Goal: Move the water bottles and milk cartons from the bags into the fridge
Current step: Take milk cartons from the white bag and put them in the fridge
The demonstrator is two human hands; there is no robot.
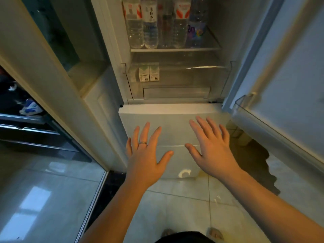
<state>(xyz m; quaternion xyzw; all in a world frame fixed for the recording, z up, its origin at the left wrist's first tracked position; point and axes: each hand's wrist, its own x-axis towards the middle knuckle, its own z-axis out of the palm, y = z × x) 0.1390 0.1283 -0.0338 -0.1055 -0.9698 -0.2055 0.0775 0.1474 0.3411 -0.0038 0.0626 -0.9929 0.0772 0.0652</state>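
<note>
Water bottles [150, 23]: you have five upright in a row on the fridge [217, 18] shelf [175, 49].
Milk cartons [149, 73]: two side by side, left end of the clear drawer [192, 76] below; maybe a third, too blurred.
Your left hand [147, 155]: fingers spread straight, holding nothing, before the lower door [175, 130].
Your right hand [212, 146]: likewise spread, empty.

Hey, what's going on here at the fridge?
A person stands at the open fridge, left hand and right hand both spread open and empty in front of its lower compartment. Water bottles stand on the shelf, and milk cartons sit at the left of the clear drawer below.
</note>
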